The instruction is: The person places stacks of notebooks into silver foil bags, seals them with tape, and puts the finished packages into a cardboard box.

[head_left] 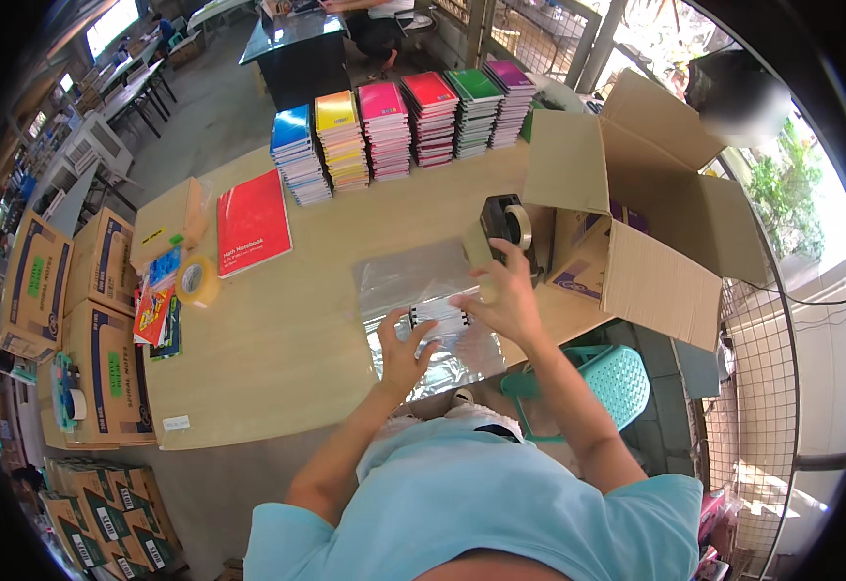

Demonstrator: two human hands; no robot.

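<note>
1. L hand [405, 354] & R hand [502, 298] were apart, at opp. ends of white pad [438, 311] w/ black rings; firm grip: couldn't tell.
2. Pad sat on clear plastic [462, 356] nr table's [249, 358] front edge; open room L.
3. R tighter: tape dispenser [493, 217], open carton [663, 283].
4. Tabletop pale; notebook stacks [385, 136] lined far edge; mesh wall [760, 387] R.

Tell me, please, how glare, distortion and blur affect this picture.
In the head view, glare streaks the shiny plastic sheet; in that same head view, the window at upper left is blown out to white, the fisheye lens bows the wire mesh at right, and a round grey patch at upper right is blurred.
</note>
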